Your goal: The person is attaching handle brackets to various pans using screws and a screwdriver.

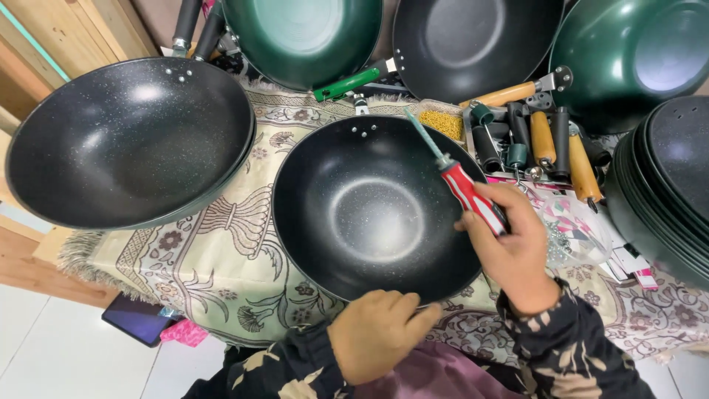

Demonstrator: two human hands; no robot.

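A black wok [373, 210] sits in the middle of the scene on a patterned cloth [229, 273] that covers the counter. The left hand [377, 332] rests at the near rim of this wok, its fingers [413, 314] curled shut over the edge. The right hand [509, 244] is at the right rim, its fingers wrapped tightly round the red handle of a screwdriver [461, 185]. The screwdriver slants up and to the left, its shaft crossing above the far right part of the wok and its tip pointing toward the far rim, near two small holes in the wok's wall.

To the left lies a second black wok [133, 140], larger in view, its edge just beside the middle one. Along the far side stand a green wok [303, 37], another black wok [473, 41] and a second green wok [628, 63]. A stack of black woks [665, 185] fills the right edge. Between that stack and the middle wok lie loose handles [546, 140], some wooden and some black, beside a small tray of yellow bits [443, 122]. Near the right hand is a clear bag of screws [576, 236].
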